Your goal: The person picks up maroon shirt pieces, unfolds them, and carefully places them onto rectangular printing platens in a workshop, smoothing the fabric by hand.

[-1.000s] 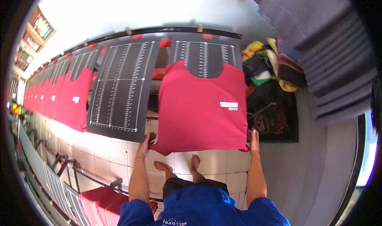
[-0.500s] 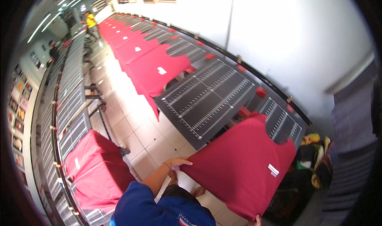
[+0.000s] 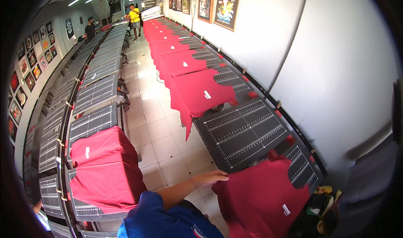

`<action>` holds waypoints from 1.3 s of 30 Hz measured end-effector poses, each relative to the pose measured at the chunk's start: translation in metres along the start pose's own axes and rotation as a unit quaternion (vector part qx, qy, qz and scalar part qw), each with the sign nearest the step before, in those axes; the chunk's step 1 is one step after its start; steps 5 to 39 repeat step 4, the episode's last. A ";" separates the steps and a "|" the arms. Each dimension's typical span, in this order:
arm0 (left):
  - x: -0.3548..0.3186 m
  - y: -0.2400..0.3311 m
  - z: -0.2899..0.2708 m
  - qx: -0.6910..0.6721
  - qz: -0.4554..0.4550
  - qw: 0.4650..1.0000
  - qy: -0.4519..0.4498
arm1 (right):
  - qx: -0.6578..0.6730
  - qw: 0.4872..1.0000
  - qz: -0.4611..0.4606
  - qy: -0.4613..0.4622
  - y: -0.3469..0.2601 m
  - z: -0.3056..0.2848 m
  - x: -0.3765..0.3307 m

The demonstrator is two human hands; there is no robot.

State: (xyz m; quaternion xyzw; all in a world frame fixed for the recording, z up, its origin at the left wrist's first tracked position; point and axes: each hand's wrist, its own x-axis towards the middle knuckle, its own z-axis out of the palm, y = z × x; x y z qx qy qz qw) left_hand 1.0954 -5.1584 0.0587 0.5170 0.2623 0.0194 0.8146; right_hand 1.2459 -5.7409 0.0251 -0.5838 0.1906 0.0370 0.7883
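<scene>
A dark red T-shirt (image 3: 256, 192) with a small white print lies over a dark printing board (image 3: 300, 171) marked with white scales, at the lower right. My left hand (image 3: 212, 177) reaches across to the shirt's near left edge, fingertips pinching the cloth; the thumb is hidden. Below those fingers the hem hangs in a loose fold. My right hand is out of the picture. Just beyond the shirt is a bare dark board (image 3: 243, 133) with white scale lines.
More red T-shirts (image 3: 203, 91) lie along the right row of boards. At the left, another red T-shirt (image 3: 107, 175) is draped over boards. A tiled aisle (image 3: 155, 154) runs between. Far off stand a person in yellow (image 3: 134, 18) and one in black (image 3: 90, 29). Cloths (image 3: 323, 208) are heaped at lower right.
The view has tilted up and turned. The shirt's hem, stretched between both hands before, now hangs slacker near my left hand. My right hand has left the picture.
</scene>
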 end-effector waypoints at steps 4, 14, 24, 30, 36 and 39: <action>0.026 0.077 0.007 -0.086 0.134 0.985 -0.073 | -0.072 0.995 -0.073 -0.006 -0.081 0.042 0.062; 0.026 0.077 0.007 -0.086 0.134 0.985 -0.073 | -0.072 0.995 -0.073 -0.006 -0.081 0.042 0.062; 0.026 0.077 0.007 -0.086 0.134 0.985 -0.073 | -0.072 0.995 -0.073 -0.006 -0.081 0.042 0.062; 0.026 0.077 0.007 -0.086 0.134 0.985 -0.073 | -0.072 0.995 -0.073 -0.006 -0.081 0.042 0.062; 0.026 0.077 0.007 -0.086 0.134 0.985 -0.073 | -0.072 0.995 -0.073 -0.006 -0.081 0.042 0.062; 0.026 0.077 0.007 -0.086 0.134 0.985 -0.073 | -0.072 0.995 -0.073 -0.006 -0.081 0.042 0.062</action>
